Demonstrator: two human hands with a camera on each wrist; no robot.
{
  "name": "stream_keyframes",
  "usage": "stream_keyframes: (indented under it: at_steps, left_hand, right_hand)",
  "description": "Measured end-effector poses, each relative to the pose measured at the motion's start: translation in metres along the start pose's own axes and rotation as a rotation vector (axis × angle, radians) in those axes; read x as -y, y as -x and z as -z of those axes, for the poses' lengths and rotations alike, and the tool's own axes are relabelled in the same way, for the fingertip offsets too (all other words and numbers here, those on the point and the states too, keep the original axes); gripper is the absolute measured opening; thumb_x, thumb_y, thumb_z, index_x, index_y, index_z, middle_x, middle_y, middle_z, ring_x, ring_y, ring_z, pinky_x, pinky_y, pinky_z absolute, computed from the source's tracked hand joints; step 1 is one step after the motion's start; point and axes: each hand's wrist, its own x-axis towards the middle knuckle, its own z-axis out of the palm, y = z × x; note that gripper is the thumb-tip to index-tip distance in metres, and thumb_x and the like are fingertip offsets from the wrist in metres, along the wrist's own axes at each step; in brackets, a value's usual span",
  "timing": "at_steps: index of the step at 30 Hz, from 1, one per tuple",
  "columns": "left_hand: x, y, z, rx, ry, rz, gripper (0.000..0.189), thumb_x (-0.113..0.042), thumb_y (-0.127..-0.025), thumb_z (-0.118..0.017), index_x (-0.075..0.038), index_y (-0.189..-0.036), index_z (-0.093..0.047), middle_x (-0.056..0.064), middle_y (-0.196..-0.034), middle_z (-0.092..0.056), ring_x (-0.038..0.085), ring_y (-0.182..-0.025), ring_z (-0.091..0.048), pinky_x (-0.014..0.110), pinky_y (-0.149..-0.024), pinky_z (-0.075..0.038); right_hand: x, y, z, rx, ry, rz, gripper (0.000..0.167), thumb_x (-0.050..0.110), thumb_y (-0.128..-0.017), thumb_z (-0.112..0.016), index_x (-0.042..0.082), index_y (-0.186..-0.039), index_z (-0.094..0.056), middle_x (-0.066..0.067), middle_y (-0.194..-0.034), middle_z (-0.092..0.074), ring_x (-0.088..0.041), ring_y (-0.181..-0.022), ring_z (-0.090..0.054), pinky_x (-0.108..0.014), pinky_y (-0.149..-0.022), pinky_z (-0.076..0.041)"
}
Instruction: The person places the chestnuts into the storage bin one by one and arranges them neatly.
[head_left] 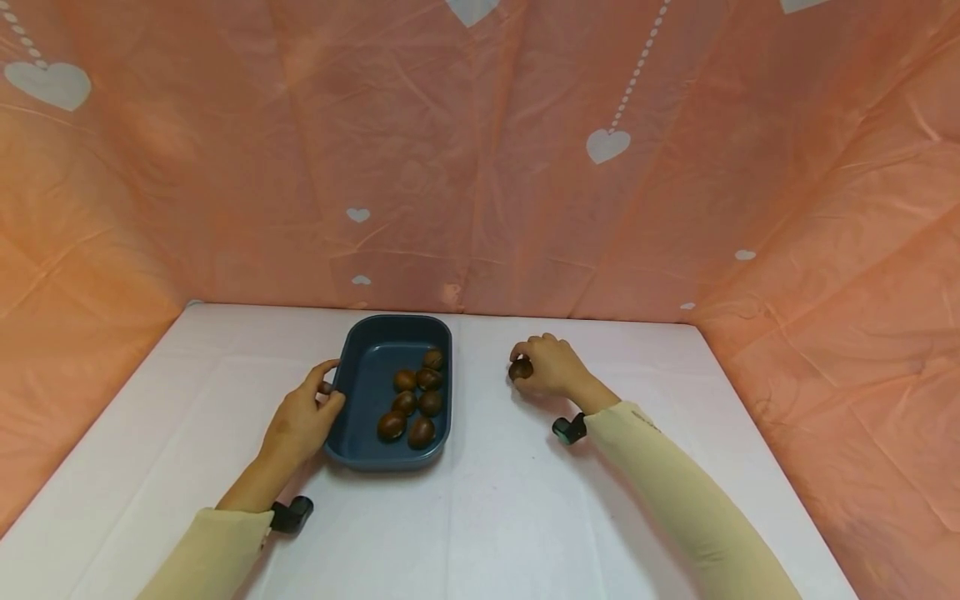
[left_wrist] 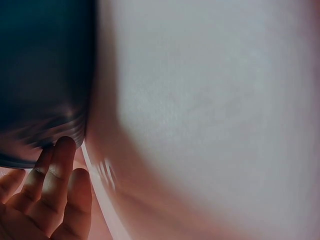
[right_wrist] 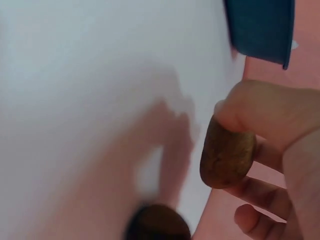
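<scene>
A dark blue rectangular tray (head_left: 360, 454) stands on the white table with several brown chestnuts (head_left: 392, 426) inside, mostly in its right half. My left hand (head_left: 300, 421) is at the tray's left side, its fingertips resting against the outer wall. In the left wrist view the fingers (left_wrist: 57, 165) are fairly straight beside the dark wall (left_wrist: 45, 65). To the right of the tray, my right hand (head_left: 551, 371) pinches one chestnut (head_left: 520, 369) between thumb and fingers. The right wrist view shows this chestnut (right_wrist: 227, 155) up close, beneath the thumb.
White cloth (head_left: 510, 517) covers the table. An orange curtain with white hearts (head_left: 480, 167) hangs behind it and along both sides. In the right wrist view the tray's end (right_wrist: 262, 30) shows at the top, and a blurred dark round thing (right_wrist: 159, 225) at the bottom.
</scene>
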Motion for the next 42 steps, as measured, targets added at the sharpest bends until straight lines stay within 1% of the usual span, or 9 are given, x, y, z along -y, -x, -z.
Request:
stream_keyframes:
  at_steps: [6, 12, 18, 21, 25, 28, 30, 36, 42]
  left_hand:
    - [0.0, 0.0, 0.001, 0.003, 0.001, 0.004, 0.049, -0.022, -0.094, -0.045, -0.013, -0.142, -0.04, 0.015, -0.109, -0.062, 0.026, -0.09, -0.061, 0.036, -0.073, -0.044]
    - [-0.001, 0.0, 0.001, 0.006, 0.006, 0.006, 0.05, -0.022, -0.094, -0.045, -0.013, -0.143, -0.04, 0.016, -0.11, -0.061, 0.027, -0.092, -0.061, 0.036, -0.074, -0.045]
    - [-0.003, 0.001, 0.002, 0.013, 0.008, 0.006, 0.05, -0.022, -0.094, -0.046, -0.013, -0.143, -0.04, 0.015, -0.11, -0.061, 0.026, -0.091, -0.061, 0.035, -0.073, -0.044]
    - [-0.003, 0.001, 0.002, 0.015, 0.013, -0.002, 0.05, -0.022, -0.094, -0.046, -0.012, -0.143, -0.04, 0.015, -0.109, -0.062, 0.026, -0.091, -0.061, 0.036, -0.074, -0.044]
    - [-0.003, 0.002, 0.002, 0.013, 0.014, -0.002, 0.05, -0.022, -0.094, -0.046, -0.012, -0.143, -0.04, 0.015, -0.109, -0.062, 0.026, -0.092, -0.062, 0.036, -0.075, -0.045]
    - [-0.003, 0.001, 0.002, 0.007, 0.012, -0.005, 0.05, -0.022, -0.094, -0.046, -0.012, -0.143, -0.04, 0.014, -0.109, -0.062, 0.026, -0.091, -0.062, 0.035, -0.074, -0.045]
    - [-0.003, 0.002, 0.002, 0.005, 0.013, -0.008, 0.05, -0.021, -0.094, -0.047, -0.012, -0.142, -0.041, 0.014, -0.108, -0.062, 0.026, -0.09, -0.061, 0.035, -0.074, -0.045]
    - [-0.005, 0.003, 0.002, 0.009, 0.016, -0.009, 0.05, -0.021, -0.094, -0.047, -0.011, -0.142, -0.04, 0.015, -0.109, -0.062, 0.026, -0.091, -0.061, 0.036, -0.075, -0.045]
    - [-0.007, 0.002, 0.001, 0.005, 0.013, -0.016, 0.05, -0.02, -0.094, -0.047, -0.011, -0.142, -0.04, 0.015, -0.109, -0.062, 0.026, -0.09, -0.062, 0.037, -0.074, -0.046]
  right_hand:
    - [0.012, -0.008, 0.007, -0.036, -0.072, 0.041, 0.037, 0.028, -0.074, -0.073, 0.017, -0.109, -0.069, -0.003, -0.101, -0.066, -0.024, -0.095, -0.057, -0.039, -0.08, -0.048]
    - [0.027, -0.016, 0.013, -0.075, -0.107, 0.075, 0.038, 0.029, -0.074, -0.073, 0.017, -0.11, -0.069, -0.002, -0.103, -0.065, -0.023, -0.099, -0.057, -0.039, -0.083, -0.049]
    - [0.042, -0.024, 0.021, -0.103, -0.135, 0.118, 0.039, 0.03, -0.075, -0.073, 0.017, -0.111, -0.068, -0.002, -0.104, -0.064, -0.022, -0.101, -0.056, -0.039, -0.086, -0.048]
    - [0.05, -0.03, 0.024, -0.113, -0.155, 0.156, 0.039, 0.03, -0.076, -0.073, 0.016, -0.112, -0.068, -0.001, -0.106, -0.064, -0.022, -0.101, -0.057, -0.039, -0.089, -0.047]
    - [0.062, -0.04, 0.026, -0.122, -0.205, 0.234, 0.038, 0.027, -0.076, -0.073, 0.015, -0.112, -0.067, -0.001, -0.103, -0.064, -0.024, -0.099, -0.06, -0.037, -0.091, -0.046]
    - [0.071, -0.048, 0.026, -0.107, -0.242, 0.283, 0.038, 0.025, -0.076, -0.073, 0.014, -0.113, -0.067, -0.001, -0.102, -0.063, -0.024, -0.097, -0.061, -0.035, -0.091, -0.046]
    - [0.077, -0.052, 0.025, -0.088, -0.257, 0.3, 0.039, 0.024, -0.078, -0.073, 0.014, -0.114, -0.067, -0.001, -0.103, -0.063, -0.024, -0.097, -0.06, -0.034, -0.091, -0.046]
    - [0.092, -0.065, 0.023, -0.046, -0.236, 0.32, 0.041, 0.026, -0.08, -0.072, 0.016, -0.119, -0.065, -0.002, -0.114, -0.063, -0.019, -0.105, -0.056, -0.035, -0.095, -0.044]
    - [0.099, -0.079, 0.014, 0.009, -0.208, 0.343, 0.041, 0.027, -0.084, -0.07, 0.017, -0.123, -0.063, -0.002, -0.121, -0.061, -0.018, -0.111, -0.055, -0.034, -0.098, -0.044]
